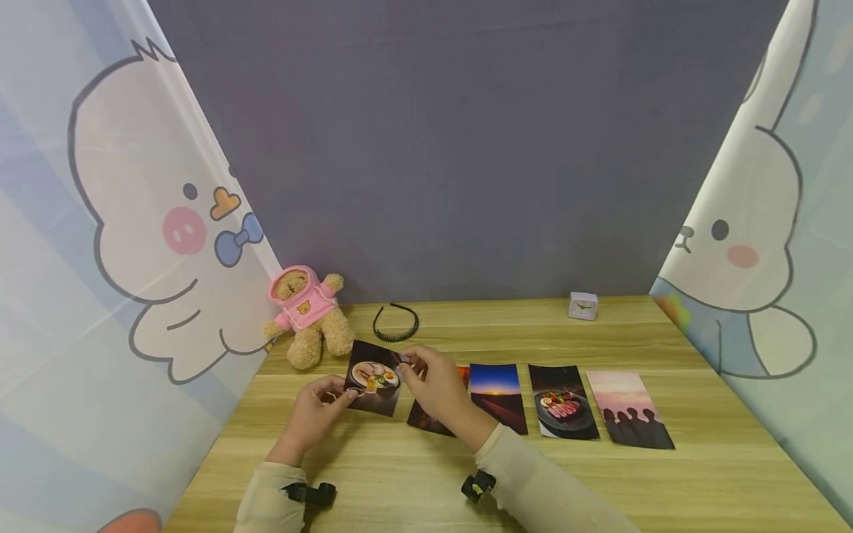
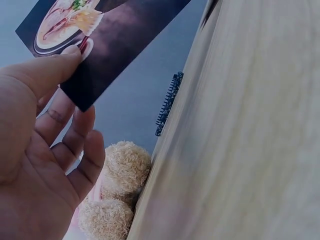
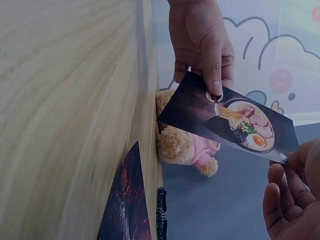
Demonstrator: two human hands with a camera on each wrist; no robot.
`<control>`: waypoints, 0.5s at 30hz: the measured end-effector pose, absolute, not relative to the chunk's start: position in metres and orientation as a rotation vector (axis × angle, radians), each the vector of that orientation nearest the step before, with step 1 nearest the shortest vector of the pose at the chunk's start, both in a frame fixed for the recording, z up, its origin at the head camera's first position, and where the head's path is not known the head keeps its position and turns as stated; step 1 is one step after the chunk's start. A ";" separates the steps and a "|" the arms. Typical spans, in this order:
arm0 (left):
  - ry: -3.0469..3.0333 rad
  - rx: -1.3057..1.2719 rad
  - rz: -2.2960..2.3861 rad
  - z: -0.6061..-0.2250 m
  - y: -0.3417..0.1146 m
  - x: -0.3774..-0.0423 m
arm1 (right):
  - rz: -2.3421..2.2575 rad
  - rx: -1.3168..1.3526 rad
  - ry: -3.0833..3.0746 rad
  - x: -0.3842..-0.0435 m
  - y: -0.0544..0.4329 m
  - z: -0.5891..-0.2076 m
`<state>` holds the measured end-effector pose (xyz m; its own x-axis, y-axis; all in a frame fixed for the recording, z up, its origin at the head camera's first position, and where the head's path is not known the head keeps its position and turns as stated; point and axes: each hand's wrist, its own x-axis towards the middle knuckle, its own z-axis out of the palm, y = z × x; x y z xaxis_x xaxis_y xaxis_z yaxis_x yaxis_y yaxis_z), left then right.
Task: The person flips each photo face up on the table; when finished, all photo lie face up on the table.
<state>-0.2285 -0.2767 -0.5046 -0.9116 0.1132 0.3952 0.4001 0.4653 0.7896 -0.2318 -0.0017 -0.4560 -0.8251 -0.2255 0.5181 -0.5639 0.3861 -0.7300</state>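
Both hands hold one photo of a noodle bowl point(image 1: 375, 379) above the left part of the table. My left hand point(image 1: 315, 414) pinches its lower left edge between thumb and fingers, seen closely in the left wrist view. With thumb and fingers, my right hand point(image 1: 436, 385) grips the upper right corner. Beneath the right hand lies a dark red photo point(image 1: 426, 420), partly hidden by that hand. To its right, in a row, lie a sunset photo point(image 1: 498, 396), a steak photo point(image 1: 563, 403) and a photo of silhouetted people point(image 1: 629, 409).
A teddy bear in a pink hoodie point(image 1: 308, 311) sits at the table's back left. Behind the held photo lies a black toothed headband point(image 1: 396, 334). A small white clock point(image 1: 583, 306) stands at the back right. Printed cloth walls flank the wooden table point(image 1: 720, 474).
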 end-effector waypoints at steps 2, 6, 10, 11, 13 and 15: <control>-2.406 -0.447 -1.441 -0.506 -0.277 -0.229 | 1.424 0.670 -2.323 -0.233 -0.001 -0.456; -2.379 -0.446 -1.509 -0.506 -0.276 -0.229 | 1.432 0.644 -2.333 -0.234 -0.001 -0.457; -2.385 -0.456 -1.566 -0.505 -0.276 -0.228 | 1.432 0.627 -2.343 -0.234 0.000 -0.457; -2.385 -0.463 -1.574 -0.505 -0.277 -0.228 | 1.432 0.622 -2.346 -0.234 0.001 -0.457; -2.385 -0.478 -1.575 -0.506 -0.277 -0.228 | 1.434 0.616 -2.352 -0.234 0.001 -0.456; -2.377 -0.490 -1.579 -0.506 -0.277 -0.228 | 1.438 0.611 -2.367 -0.234 0.002 -0.456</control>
